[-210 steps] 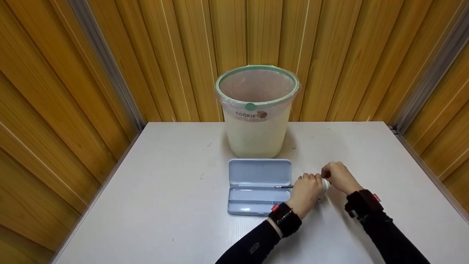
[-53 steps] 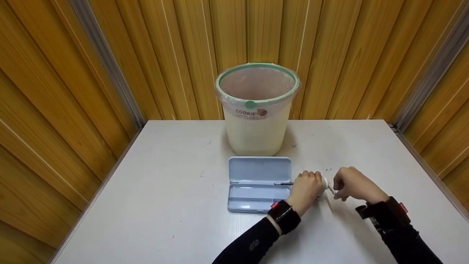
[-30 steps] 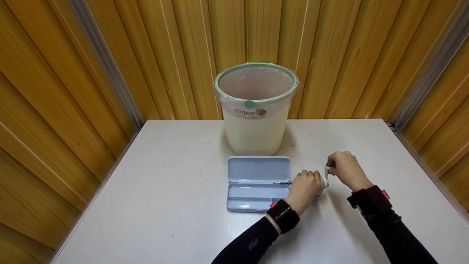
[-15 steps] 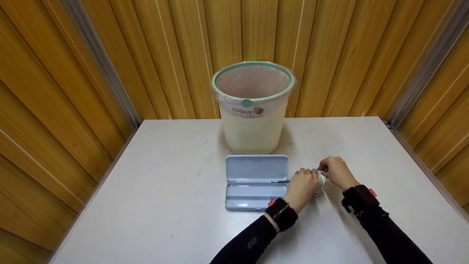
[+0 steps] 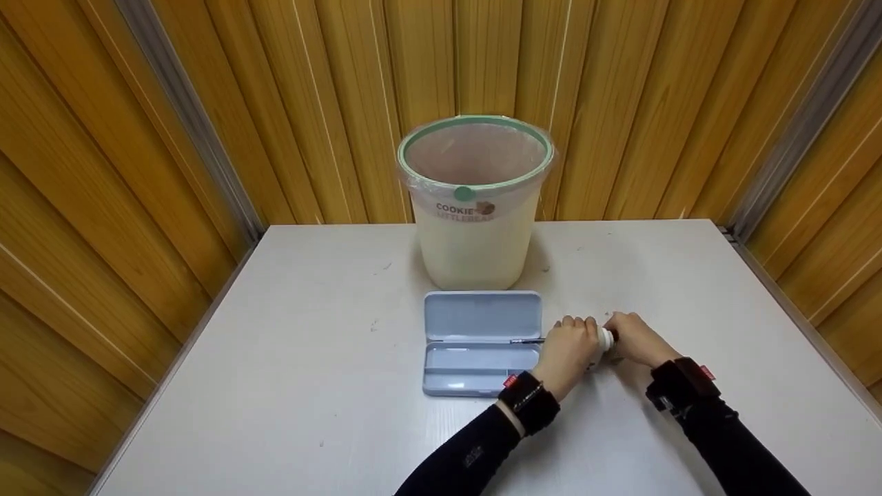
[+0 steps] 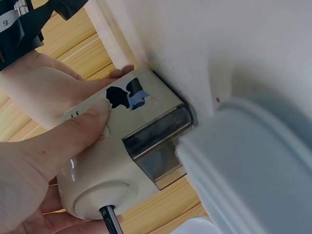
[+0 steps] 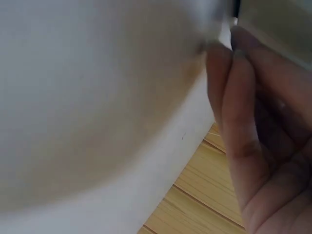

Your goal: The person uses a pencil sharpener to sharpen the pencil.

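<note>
Two hands meet on a cream pencil sharpener (image 6: 112,161) on the bench (image 5: 310,386), just right of the open blue pencil case (image 5: 480,342). Left hand (image 5: 568,351) fingers wrap its body; right hand (image 5: 634,339) fingers curl at its right end. A pencil (image 5: 527,340) enters leftward. Far behind stands a lined bin (image 5: 474,207).

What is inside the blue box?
The open blue box looks bare: only its lid and a tray with a narrow divider. A pencil crosses its right edge into the sharpener gripped by the left hand, which covers that corner.
</note>
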Demonstrator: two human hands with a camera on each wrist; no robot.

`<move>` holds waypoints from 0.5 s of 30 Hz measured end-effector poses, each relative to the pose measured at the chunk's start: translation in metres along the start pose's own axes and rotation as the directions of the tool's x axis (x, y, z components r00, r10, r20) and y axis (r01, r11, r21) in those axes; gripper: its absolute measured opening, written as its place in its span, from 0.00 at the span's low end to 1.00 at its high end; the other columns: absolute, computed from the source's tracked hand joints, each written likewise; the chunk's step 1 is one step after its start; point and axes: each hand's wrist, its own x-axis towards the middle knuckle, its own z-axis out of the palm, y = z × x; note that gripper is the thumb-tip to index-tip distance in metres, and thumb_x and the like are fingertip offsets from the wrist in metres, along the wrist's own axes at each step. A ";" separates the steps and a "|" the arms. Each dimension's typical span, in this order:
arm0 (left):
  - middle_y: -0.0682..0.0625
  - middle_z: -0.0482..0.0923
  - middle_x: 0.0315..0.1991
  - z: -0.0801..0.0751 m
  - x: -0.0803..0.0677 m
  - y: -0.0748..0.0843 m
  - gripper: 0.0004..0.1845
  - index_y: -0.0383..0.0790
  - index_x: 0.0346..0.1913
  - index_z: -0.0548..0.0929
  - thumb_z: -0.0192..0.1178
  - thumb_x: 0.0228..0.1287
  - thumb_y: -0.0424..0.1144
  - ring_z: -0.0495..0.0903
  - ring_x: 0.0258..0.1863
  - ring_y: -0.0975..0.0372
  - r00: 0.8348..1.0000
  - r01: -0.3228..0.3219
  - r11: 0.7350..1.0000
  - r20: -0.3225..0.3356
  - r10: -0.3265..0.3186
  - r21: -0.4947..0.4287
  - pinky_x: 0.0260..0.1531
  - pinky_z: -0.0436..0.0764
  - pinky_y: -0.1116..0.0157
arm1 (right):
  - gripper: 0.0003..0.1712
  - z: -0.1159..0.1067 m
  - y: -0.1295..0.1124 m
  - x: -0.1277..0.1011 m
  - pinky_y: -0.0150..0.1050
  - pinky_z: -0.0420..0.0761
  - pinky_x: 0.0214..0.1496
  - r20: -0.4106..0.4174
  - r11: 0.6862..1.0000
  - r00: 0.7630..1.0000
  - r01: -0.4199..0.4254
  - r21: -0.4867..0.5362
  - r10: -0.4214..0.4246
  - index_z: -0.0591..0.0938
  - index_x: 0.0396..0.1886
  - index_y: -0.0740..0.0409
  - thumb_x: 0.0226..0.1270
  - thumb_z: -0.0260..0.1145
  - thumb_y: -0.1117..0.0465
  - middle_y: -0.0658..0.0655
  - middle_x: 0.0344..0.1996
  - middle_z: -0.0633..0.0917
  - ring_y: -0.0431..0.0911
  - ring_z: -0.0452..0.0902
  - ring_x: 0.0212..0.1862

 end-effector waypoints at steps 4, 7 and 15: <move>0.58 0.85 0.31 -0.001 0.001 0.000 0.08 0.47 0.42 0.84 0.60 0.62 0.41 0.78 0.29 0.69 1.000 0.003 1.000 -0.001 -0.003 -0.006 0.29 0.79 0.76 | 0.10 -0.003 -0.002 -0.007 0.31 0.74 0.26 0.065 0.999 0.998 0.004 0.032 -0.006 0.84 0.20 0.65 0.38 0.79 0.70 0.56 0.18 0.85 0.37 0.72 0.21; 0.58 0.85 0.31 0.000 0.001 0.000 0.08 0.47 0.42 0.85 0.61 0.61 0.40 0.79 0.29 0.69 1.000 0.003 1.000 -0.002 -0.003 -0.014 0.30 0.79 0.75 | 0.10 -0.004 -0.004 -0.010 0.31 0.74 0.25 0.071 1.000 0.997 0.000 0.028 -0.002 0.84 0.20 0.64 0.38 0.79 0.70 0.54 0.18 0.85 0.37 0.72 0.21; 0.60 0.84 0.31 0.002 -0.001 -0.002 0.06 0.48 0.40 0.84 0.60 0.62 0.40 0.78 0.28 0.70 1.000 -0.024 1.000 -0.020 0.024 -0.016 0.26 0.78 0.76 | 0.10 0.000 -0.004 -0.016 0.31 0.75 0.26 0.052 0.999 0.999 0.000 0.032 -0.001 0.84 0.21 0.64 0.37 0.78 0.71 0.54 0.19 0.85 0.37 0.73 0.22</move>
